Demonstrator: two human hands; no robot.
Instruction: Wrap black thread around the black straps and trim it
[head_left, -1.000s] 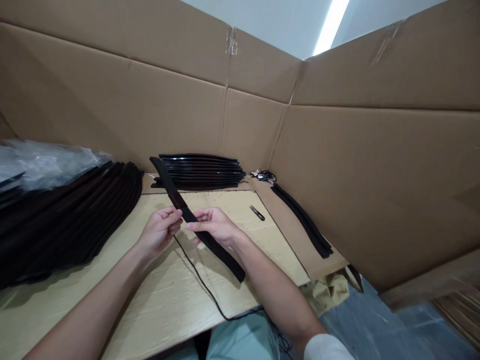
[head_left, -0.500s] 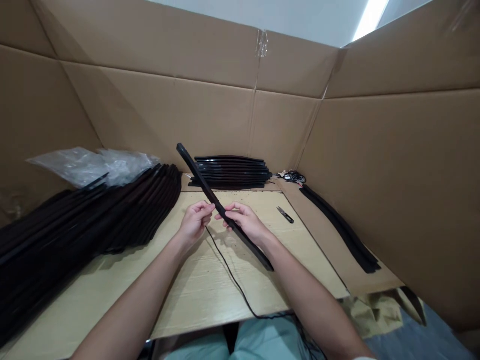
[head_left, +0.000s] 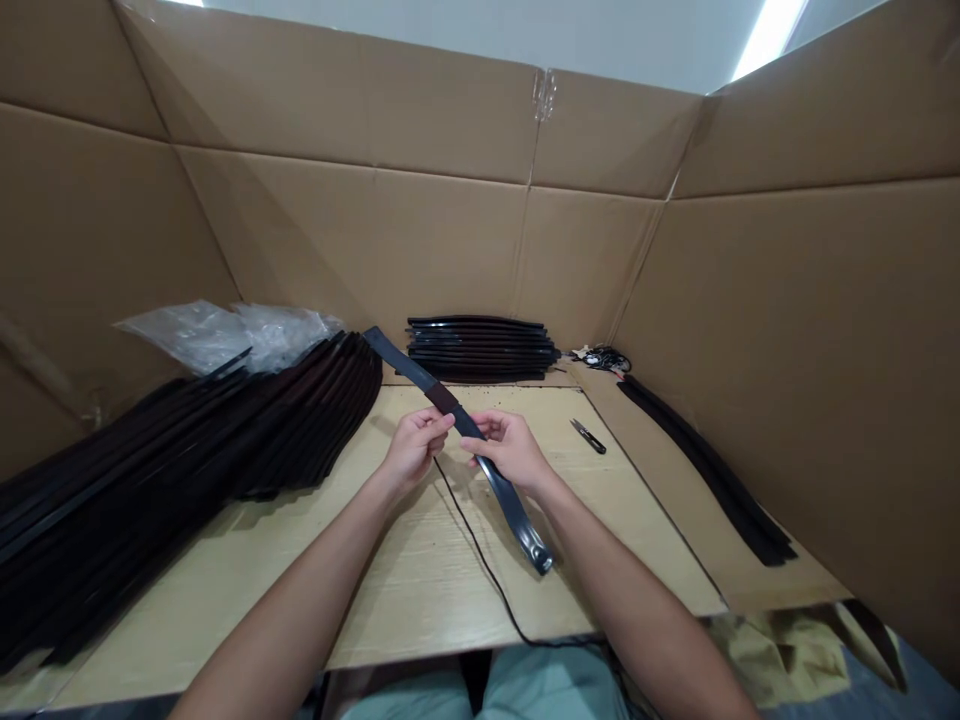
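Observation:
A long black strip (head_left: 507, 502) slants across the middle of the head view, held above the table. Its broad, shiny face is turned up, and a dark brownish band (head_left: 442, 397) crosses it near the middle. My left hand (head_left: 417, 444) is closed, thumb and fingers pinching the strip's left edge just below that band. My right hand (head_left: 511, 450) grips the strip slightly lower, thumb on top and fingers partly hidden beneath. A thin black cord (head_left: 472, 540) runs from beside my left hand to the table's front edge; its upper end is hidden.
A large pile of black strips (head_left: 187, 440) covers the left side, with clear plastic bags (head_left: 247, 335) behind. More strips are stacked (head_left: 480, 350) at the back. Thread snips (head_left: 589, 436), tangled wires (head_left: 604, 359) and long black strips (head_left: 705, 465) lie to the right. Cardboard walls (head_left: 442, 235) surround the table.
The strip has been turned so that its broad face and brownish band show. Its far end has dropped lower. Both hands still hold it, and the whole view has shifted slightly.

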